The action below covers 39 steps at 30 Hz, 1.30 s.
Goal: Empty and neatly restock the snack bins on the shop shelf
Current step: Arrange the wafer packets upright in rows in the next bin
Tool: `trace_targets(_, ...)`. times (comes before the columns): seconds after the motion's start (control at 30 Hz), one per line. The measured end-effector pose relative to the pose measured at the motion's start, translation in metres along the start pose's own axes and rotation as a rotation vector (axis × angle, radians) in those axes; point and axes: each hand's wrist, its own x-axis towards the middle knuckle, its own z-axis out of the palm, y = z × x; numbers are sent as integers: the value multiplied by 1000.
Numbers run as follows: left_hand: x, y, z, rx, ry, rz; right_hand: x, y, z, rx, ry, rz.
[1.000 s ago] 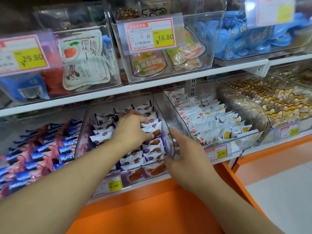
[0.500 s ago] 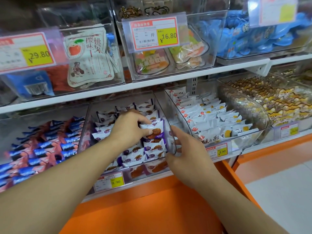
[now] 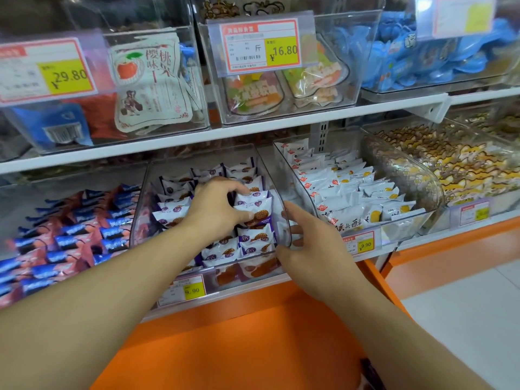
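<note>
Bin (image 3: 284, 218): clear, on the lower shelf, front tipped toward me; my landmark for everything here.
Packets (image 3: 254, 240): white and purple waffle snacks, lined in rows inside the bin, filling it from back to front.
Left hand (image 3: 216, 206): inside the bin, over the middle rows; my fingers (image 3: 239, 190) curl down onto the packets and my thumb presses one packet front, so I am gripping packets.
Right hand (image 3: 312, 243): at the bin's right front corner; my fingers curl round its curved edge with the tips showing through the plastic, thumb along the front below. I am holding the bin.
Price tag (image 3: 184, 291): yellow, 9.90, clipped under the bin's front.
Blue snacks (image 3: 73, 237): blue and pink wrappers in the bin just left of mine.
White snacks (image 3: 349, 198): white packs with yellow spots in the bin just right of mine, its wall near my right hand.
Upper shelf (image 3: 253, 130): white board above the bin, carrying more clear bins with 29.80 and 16.80 tags.
Base (image 3: 239, 347): orange panel below the bin, under my forearms.
</note>
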Motion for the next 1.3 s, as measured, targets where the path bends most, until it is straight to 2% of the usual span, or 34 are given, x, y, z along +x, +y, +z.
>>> trace_targets(0.23, -47, 15, -26, 29, 65, 121, -4, 3, -6, -82, 1, 74)
trace_targets(0.3, -75, 23, -37, -55, 93, 172, -9, -5, -12, -105, 9, 82)
trace_targets(0.37, -108, 31, -43, -271, 71, 188, -14, -10, -25, -131, -13, 50)
trace_targets(0.43, -145, 32, -37, -488, -48, 160, -20, -11, -43, -211, -141, 37)
trace_targets(0.5, -176, 21, -10, -549, -212, 111, -28, -2, -56, -232, -334, 86)
trace_targets(0.57, -199, -1, 31, -469, -366, 52, -36, 20, -56, -219, -530, 203)
trace_targets(0.67, -224, -40, 108, -306, -544, -22, -53, 87, -26, -407, -764, 335)
trace_targets(0.73, -234, -61, 157, -271, -655, -40, -69, 143, -5, -556, -842, 369)
trace_targets(0.87, -246, -81, 227, -208, -818, -9, -93, 233, 25, -822, -1006, 305)
trace_targets(0.97, -247, -83, 253, -136, -918, 31, -96, 273, 35, -984, -1123, 460)
trace_targets(1.13, -247, -86, 281, -144, -953, 45, -102, 304, 40, -946, -1087, 430)
trace_targets(1.23, -248, -92, 286, -218, -952, -42, -100, 305, 38, -859, -1065, 450)
trace_targets(1.3, -245, -97, 281, -297, -897, -132, -95, 294, 38, -772, -1003, 465)
